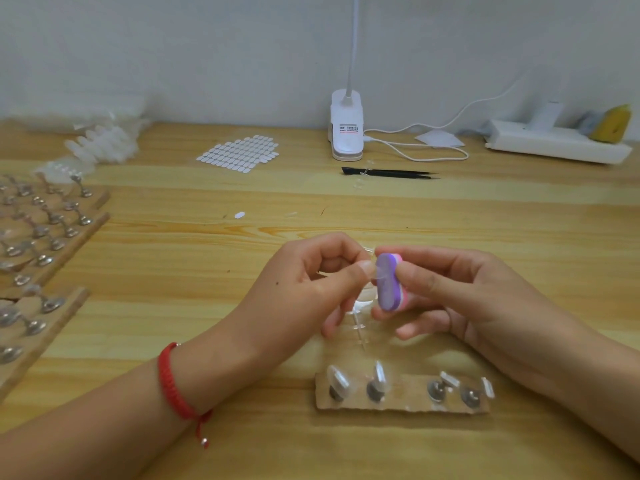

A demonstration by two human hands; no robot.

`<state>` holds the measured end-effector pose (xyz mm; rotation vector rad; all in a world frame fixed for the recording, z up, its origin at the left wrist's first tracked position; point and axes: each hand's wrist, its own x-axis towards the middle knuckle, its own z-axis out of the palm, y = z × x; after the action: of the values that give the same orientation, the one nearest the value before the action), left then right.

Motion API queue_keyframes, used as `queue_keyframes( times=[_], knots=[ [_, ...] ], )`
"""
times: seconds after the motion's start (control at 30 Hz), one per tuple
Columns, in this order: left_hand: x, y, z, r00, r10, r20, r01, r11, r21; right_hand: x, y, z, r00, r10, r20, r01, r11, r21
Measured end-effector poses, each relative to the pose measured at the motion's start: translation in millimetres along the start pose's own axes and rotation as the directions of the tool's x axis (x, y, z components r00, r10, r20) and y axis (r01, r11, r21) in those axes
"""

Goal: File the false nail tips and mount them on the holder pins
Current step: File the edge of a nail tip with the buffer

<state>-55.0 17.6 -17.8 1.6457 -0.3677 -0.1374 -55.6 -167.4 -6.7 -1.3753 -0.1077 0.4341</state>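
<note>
Just beyond cardboard holder strip [405, 388]: pinching clear nail tip [372, 263] in left hand [322, 282], gripping purple file block [387, 284] in right hand [450, 289], pressed against tip. Probably featherlight, thin, springy, slippery; best pinched at sides near base.

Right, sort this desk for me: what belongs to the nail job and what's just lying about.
Job in hand: left hand, clear nail tips, right hand, purple file block, pin holder strip, side pin racks, probably the adhesive tab sheet.

Lying about: black tweezers, clip lamp, power strip.
</note>
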Motion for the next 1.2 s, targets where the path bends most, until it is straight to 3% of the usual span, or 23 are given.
queue_keyframes(
  times=[0.1,0.23,0.37,0.5,0.63,0.77,0.9,1.0,1.2],
  knots=[
    [-0.8,-0.5,1.2,1.0,0.009,0.03,-0.01,1.0,0.016,0.6,0.1,-2.3,0.999,-0.008,-0.039,0.01,0.999,0.042],
    [-0.6,0.1,-1.2,1.0,0.004,0.02,-0.004,1.0,-0.006,-0.4,-0.1,-1.7,0.999,0.003,0.053,-0.002,1.0,-0.028],
    [-1.5,1.6,-0.9,0.994,-0.011,0.112,0.01,1.0,0.012,1.2,1.3,-4.1,1.0,-0.016,0.015,0.016,1.0,0.007],
    [-0.6,1.1,-2.5,0.999,-0.002,0.044,0.002,1.0,-0.01,0.5,0.1,-3.9,0.993,0.011,0.115,-0.008,1.0,-0.027],
    [-3.2,1.9,1.7,0.992,0.009,0.126,-0.014,0.999,0.04,1.6,1.8,-5.5,0.998,-0.02,0.066,0.021,1.0,-0.009],
    [-2.2,1.9,-1.3,0.999,0.031,0.019,-0.032,0.999,0.017,0.4,0.9,-6.3,0.993,0.002,0.121,0.0,1.0,-0.016],
    [-2.9,2.2,1.5,0.998,0.032,0.062,-0.034,0.999,0.029,0.6,0.4,-5.0,0.997,-0.013,0.08,0.013,1.0,0.006],
    [-2.1,1.5,-1.2,0.999,0.042,-0.033,-0.043,0.999,-0.024,-0.8,-0.7,-3.8,0.992,0.019,0.123,-0.015,0.999,-0.03],
    [-1.7,2.0,0.9,0.997,0.051,-0.051,-0.055,0.996,-0.075,1.7,0.8,-2.7,1.0,-0.012,0.008,0.012,0.998,0.059]
  ],
)
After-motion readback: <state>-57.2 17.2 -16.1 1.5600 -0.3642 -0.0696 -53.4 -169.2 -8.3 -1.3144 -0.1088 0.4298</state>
